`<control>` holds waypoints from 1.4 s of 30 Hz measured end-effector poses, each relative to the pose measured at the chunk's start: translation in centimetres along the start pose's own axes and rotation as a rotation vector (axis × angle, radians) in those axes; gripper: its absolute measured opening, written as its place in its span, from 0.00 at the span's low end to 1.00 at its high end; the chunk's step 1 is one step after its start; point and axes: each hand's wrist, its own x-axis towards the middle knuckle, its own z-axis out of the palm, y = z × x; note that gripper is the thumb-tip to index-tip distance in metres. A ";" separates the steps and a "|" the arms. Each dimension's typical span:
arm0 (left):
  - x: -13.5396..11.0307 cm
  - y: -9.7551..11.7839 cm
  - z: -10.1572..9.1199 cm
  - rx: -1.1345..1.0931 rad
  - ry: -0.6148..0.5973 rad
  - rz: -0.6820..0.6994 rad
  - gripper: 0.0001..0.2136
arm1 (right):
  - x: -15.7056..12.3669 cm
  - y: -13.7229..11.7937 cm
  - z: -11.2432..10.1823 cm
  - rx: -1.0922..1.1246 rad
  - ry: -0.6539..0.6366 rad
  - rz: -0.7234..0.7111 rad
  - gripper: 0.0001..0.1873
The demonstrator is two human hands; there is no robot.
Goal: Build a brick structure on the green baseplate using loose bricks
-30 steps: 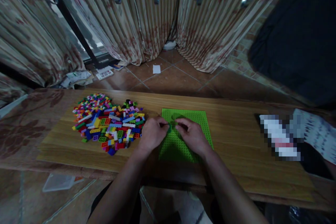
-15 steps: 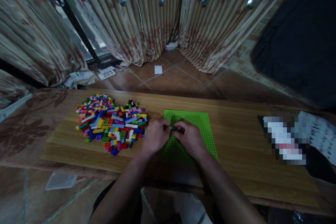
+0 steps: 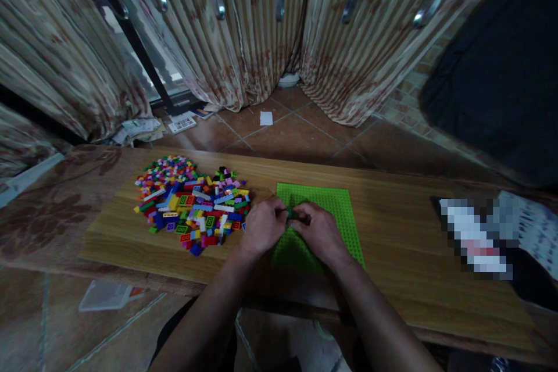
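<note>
Over the left part of a lime-green studded baseplate (image 3: 335, 203), my two hands meet at the fingertips. Between them is a small dark green toy brick (image 3: 290, 213), mostly covered by fingers. My left hand (image 3: 263, 225) pinches it from the left with curled fingers. From the other side, my right hand (image 3: 320, 228) grips it with thumb and fingers. Whether it is one brick or a joined pair, I cannot tell. Left of my left hand spreads a pile of colourful toy bricks (image 3: 203, 207), small pieces at its far end and longer ones nearer.
The wooden board (image 3: 401, 256) carries the baseplate and bricks. At its right end lie a blurred-out flat item (image 3: 473, 238) and a printed sheet (image 3: 538, 232). A clear plastic container (image 3: 104, 295) is on the floor at left. Striped curtains (image 3: 244, 40) hang beyond.
The view has shifted slightly, so the scene sits a little further right. Both hands stay together at the green brick, with only small finger movement.
</note>
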 end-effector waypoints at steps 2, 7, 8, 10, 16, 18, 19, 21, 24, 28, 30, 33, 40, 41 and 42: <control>0.0 0.1 -0.2 -0.002 -0.010 -0.012 0.07 | -0.1 0.3 -0.2 0.064 -0.009 0.003 0.11; 0.2 0.4 -0.5 -0.029 -0.018 -0.040 0.08 | -0.4 1.0 -0.4 0.158 -0.033 -0.038 0.15; 0.3 0.3 -0.4 -0.035 -0.014 -0.038 0.08 | -0.4 1.0 -0.3 0.139 -0.033 -0.060 0.14; 0.6 0.2 -0.4 -0.043 -0.011 -0.033 0.09 | -0.5 1.1 -0.1 0.099 -0.024 -0.092 0.13; 1.0 0.3 -0.6 -0.019 -0.033 -0.049 0.09 | -0.1 0.9 0.2 0.031 -0.027 -0.103 0.12; 0.9 0.4 -0.6 -0.006 -0.033 -0.063 0.09 | -0.1 0.8 0.2 0.012 -0.033 -0.101 0.12; 0.8 0.4 -0.6 0.001 -0.029 -0.065 0.10 | -0.1 0.7 0.2 0.007 -0.034 -0.099 0.12; 0.8 0.4 -0.6 0.007 -0.026 -0.066 0.09 | -0.1 0.7 0.2 0.006 -0.034 -0.098 0.12; 0.8 0.3 -0.4 0.000 -0.026 -0.076 0.10 | -0.1 0.6 0.1 0.018 -0.034 -0.100 0.13; 0.5 0.3 -0.3 -0.027 -0.024 -0.105 0.10 | -0.1 0.9 -0.2 0.073 -0.047 -0.092 0.13; 0.2 0.2 -0.3 -0.061 -0.017 -0.077 0.10 | -0.2 1.2 -0.4 0.126 -0.069 -0.083 0.15; -0.3 -0.1 -0.3 -0.157 0.014 -0.028 0.10 | -0.5 1.8 -0.9 0.250 -0.052 -0.029 0.20; -1.5 0.6 -0.2 -0.598 0.207 0.045 0.11 | -0.4 1.6 -1.7 0.323 0.285 0.031 0.17; -1.9 1.2 -0.2 -0.653 0.213 0.058 0.11 | -0.4 1.4 -1.7 0.317 0.303 0.047 0.17; -2.3 1.7 -0.1 -0.710 0.221 0.068 0.11 | -0.3 1.2 -1.6 0.318 0.314 0.064 0.17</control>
